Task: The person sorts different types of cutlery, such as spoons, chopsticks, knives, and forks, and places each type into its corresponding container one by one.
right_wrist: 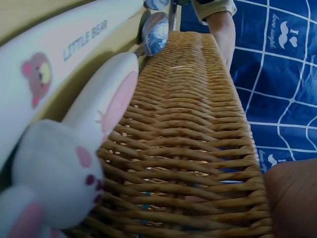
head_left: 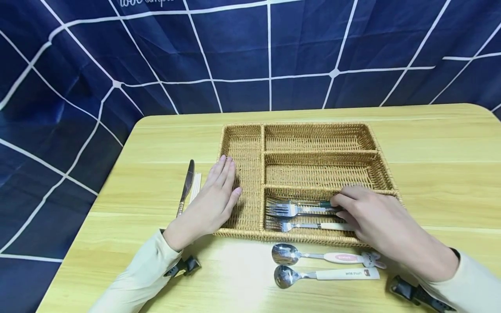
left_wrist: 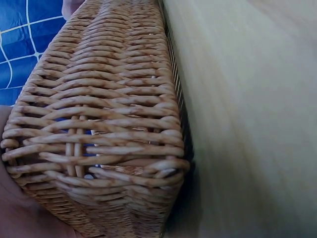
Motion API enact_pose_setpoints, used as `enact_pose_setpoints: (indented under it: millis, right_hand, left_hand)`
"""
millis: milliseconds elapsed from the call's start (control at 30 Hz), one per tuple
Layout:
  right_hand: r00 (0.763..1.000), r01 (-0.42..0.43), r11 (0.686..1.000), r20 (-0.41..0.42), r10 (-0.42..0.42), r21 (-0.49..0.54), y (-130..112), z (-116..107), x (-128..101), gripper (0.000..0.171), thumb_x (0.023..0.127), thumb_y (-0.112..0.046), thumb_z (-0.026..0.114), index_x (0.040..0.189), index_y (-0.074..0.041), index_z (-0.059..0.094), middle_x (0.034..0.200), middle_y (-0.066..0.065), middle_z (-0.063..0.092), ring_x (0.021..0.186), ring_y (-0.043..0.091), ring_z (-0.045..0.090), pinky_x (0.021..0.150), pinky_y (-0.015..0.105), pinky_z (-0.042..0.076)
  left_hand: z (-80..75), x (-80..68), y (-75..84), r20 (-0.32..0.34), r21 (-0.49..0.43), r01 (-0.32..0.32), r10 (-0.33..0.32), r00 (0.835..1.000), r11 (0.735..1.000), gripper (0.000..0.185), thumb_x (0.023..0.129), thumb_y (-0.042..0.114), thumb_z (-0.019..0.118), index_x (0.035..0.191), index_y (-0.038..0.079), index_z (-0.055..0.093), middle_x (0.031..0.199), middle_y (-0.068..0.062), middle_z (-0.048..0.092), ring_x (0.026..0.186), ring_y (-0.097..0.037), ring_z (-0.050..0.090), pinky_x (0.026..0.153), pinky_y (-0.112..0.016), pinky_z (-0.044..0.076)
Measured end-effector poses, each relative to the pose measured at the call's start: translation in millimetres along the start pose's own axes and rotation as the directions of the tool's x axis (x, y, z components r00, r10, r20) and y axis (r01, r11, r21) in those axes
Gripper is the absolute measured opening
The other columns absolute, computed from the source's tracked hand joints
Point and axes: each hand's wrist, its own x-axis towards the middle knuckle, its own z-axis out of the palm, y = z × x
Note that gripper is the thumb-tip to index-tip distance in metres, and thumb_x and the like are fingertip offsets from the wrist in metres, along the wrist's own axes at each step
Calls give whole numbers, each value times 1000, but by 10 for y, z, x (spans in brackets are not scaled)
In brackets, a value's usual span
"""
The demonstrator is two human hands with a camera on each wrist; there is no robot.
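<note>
A woven wicker cutlery tray (head_left: 262, 169) with several compartments lies on the table. My left hand (head_left: 213, 198) rests over its left rim, fingers straight and holding nothing. In the front right compartment lie forks, among them a white-handled fork (head_left: 301, 225) and a dark-handled fork (head_left: 287, 210). My right hand (head_left: 375, 217) reaches into this compartment, its curled fingers at the handle ends of the upper, dark-handled forks; its fingertips are partly hidden. Before the tray lie a rabbit-ended spoon (head_left: 313, 256) and a white-handled spoon (head_left: 328, 274), bowls to the left.
Left of the tray, a table knife (head_left: 188, 182) lies beside pale chopsticks (head_left: 195, 187), partly covered by my left hand. A blue cloth with white grid lines (head_left: 242, 52) hangs behind the wooden table (head_left: 450, 174). The tray's wicker side (right_wrist: 188, 124) fills much of the right wrist view.
</note>
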Motion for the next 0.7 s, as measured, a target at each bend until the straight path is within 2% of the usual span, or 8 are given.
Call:
enact_pose_setpoints:
  millis: [367, 700]
  right_hand:
    - [994, -60, 998, 92, 60, 2, 44, 68, -12, 29, 66, -4, 84, 86, -17, 68, 81, -7, 62, 65, 14, 62, 44, 31, 49]
    - [991, -74, 997, 110, 73, 5, 67, 102, -10, 26, 67, -6, 83, 86, -17, 70, 81, -7, 65, 61, 13, 61, 43, 30, 48]
  left_hand:
    - [-1, 6, -2, 12, -4, 10, -10, 1000, 1000, 61, 106, 32, 23, 149, -9, 8, 157, -27, 5, 148, -34, -5, 121, -43, 0]
    - [0, 1, -2, -3, -5, -2, 2, 1000, 1000, 60, 106, 29, 25, 148, -12, 12, 157, -28, 7, 148, -34, -4, 121, -44, 1]
